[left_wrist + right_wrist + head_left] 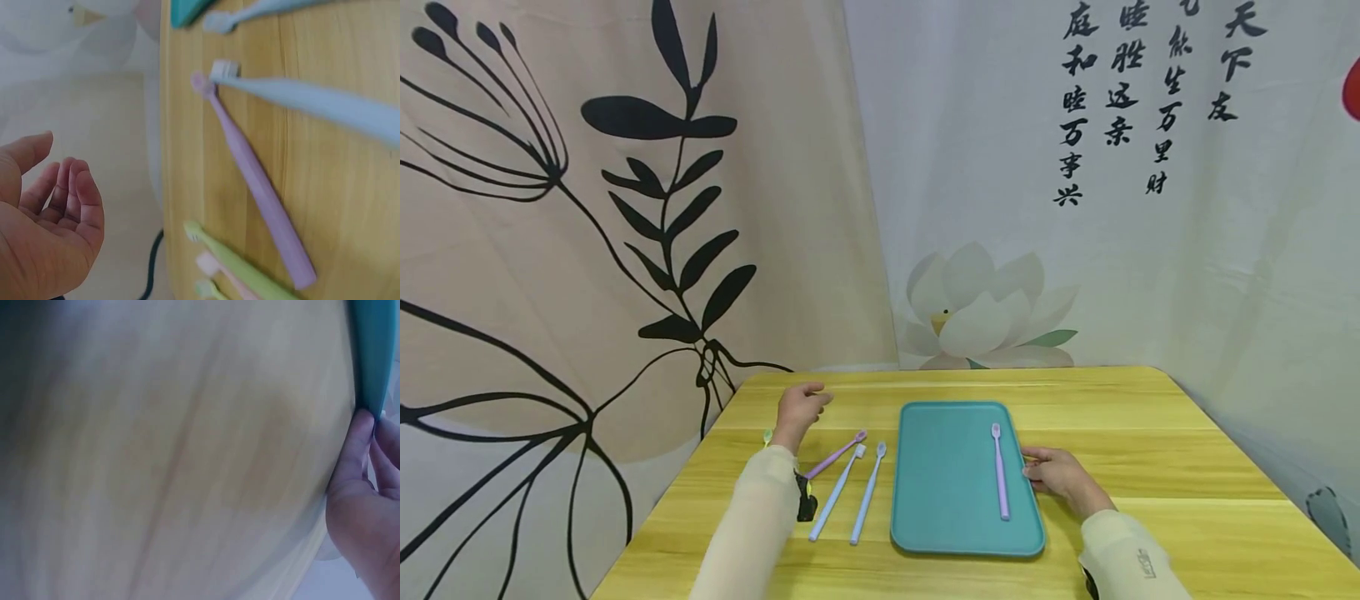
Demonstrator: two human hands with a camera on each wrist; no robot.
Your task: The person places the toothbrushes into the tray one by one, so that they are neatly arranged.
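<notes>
My left hand [801, 412] [56, 231] hangs above the toothbrushes at the table's left, fingers loosely curled and empty. Under and beside that forearm lie a purple toothbrush [837, 459] [256, 181] and two light blue ones [837, 495] [867, 497]. The left wrist view also shows a green toothbrush [247, 269] and part of a pink one [209, 263]. A teal tray [943, 483] [374, 350] holds one purple toothbrush [1001, 477], lying lengthwise near its right side. My right hand [1063, 479] [362, 512] pinches the tray's right edge between thumb and fingers.
The wooden table [1187, 483] reaches back to a printed curtain [805, 208]. Bare wood lies to the right of the tray and behind it. In the left wrist view, a dark cord-like line [153, 265] shows past the table edge.
</notes>
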